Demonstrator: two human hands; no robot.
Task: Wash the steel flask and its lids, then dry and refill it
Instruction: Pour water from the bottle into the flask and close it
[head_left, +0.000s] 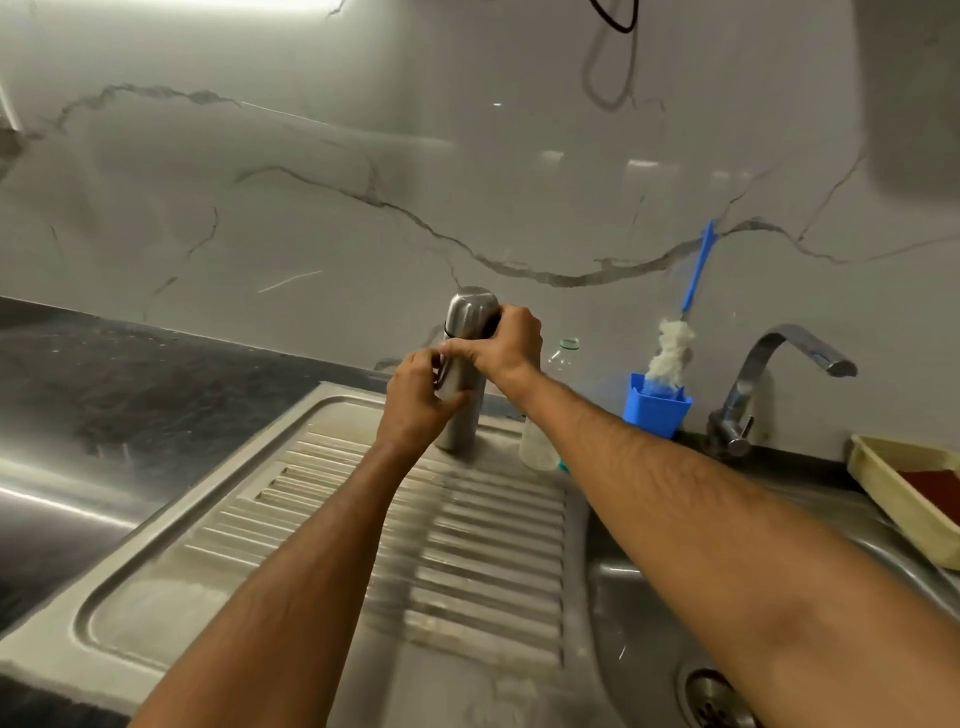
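A steel flask (462, 415) stands upright at the back of the ribbed drainboard (395, 525). Its steel cap lid (471, 306) sits on top. My left hand (418, 397) grips the flask's body around the middle. Over the top, my right hand (501, 340) curls round the cap lid. The flask's mid section is hidden behind both hands.
A sink basin (639, 613) with a drain (709, 691) lies at the lower right, a tap (774, 374) behind it. A blue holder (655, 410) carries a bottle brush (675, 348). A clear plastic bottle (540, 441) stands behind my right forearm. A yellow tray (893, 493) sits at the right edge.
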